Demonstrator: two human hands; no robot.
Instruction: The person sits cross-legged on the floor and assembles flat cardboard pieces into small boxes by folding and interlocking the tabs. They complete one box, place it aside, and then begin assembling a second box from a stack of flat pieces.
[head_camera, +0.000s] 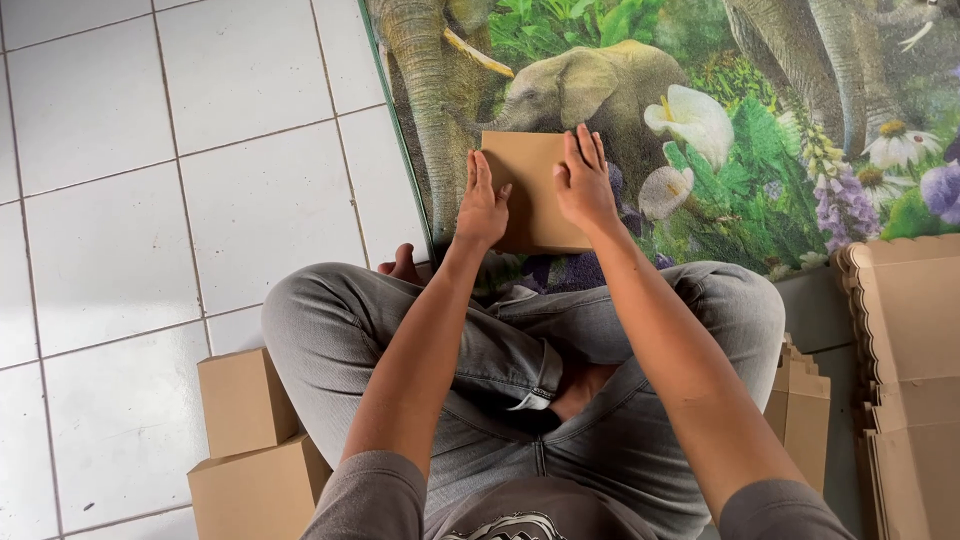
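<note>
Head view is showing both hands pressing flat on a cardboard box (530, 190) at upper centre: left hand (483, 205) bracing its edge, right hand (585, 185) lying on top. Uneven pressure could be buckling a panel or sliding it across the mat (760, 130).
</note>
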